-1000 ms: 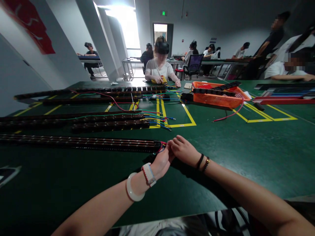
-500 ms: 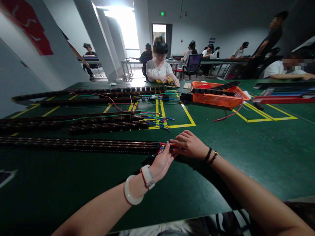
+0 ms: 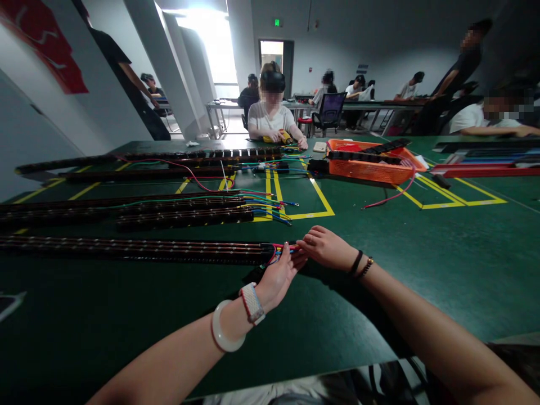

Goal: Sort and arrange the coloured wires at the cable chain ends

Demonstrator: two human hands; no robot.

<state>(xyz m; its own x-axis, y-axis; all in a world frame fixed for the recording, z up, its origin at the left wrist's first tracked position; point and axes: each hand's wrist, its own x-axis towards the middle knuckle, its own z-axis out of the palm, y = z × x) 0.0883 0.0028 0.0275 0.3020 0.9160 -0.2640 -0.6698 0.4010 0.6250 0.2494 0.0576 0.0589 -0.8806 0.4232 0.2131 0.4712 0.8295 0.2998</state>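
Observation:
A long black wiring harness (image 3: 169, 247) lies along the green table, and coloured wires (image 3: 279, 248) come out of its right end. My left hand (image 3: 278, 277) is closed round these wires from below, thumb on top. My right hand (image 3: 328, 247) meets it from the right, its fingers pinched together on the wires near their tips. A watch and a pale bangle are on my left wrist; dark bracelets are on the right one. Beyond my hands lie more black harnesses (image 3: 185, 216) with yellow, blue and green wire ends.
An orange basket (image 3: 367, 171) holding black strips stands at the back right. Yellow tape (image 3: 312, 215) marks the green table (image 3: 422, 270). Across it sits a person (image 3: 272, 115) with a yellow tool (image 3: 283, 138). Red and dark bars (image 3: 485, 170) lie at far right.
The fingers of my right hand have drawn closer together at the wires. My left hand has hardly moved. At the far left, a standing person in dark clothes has come further into view.

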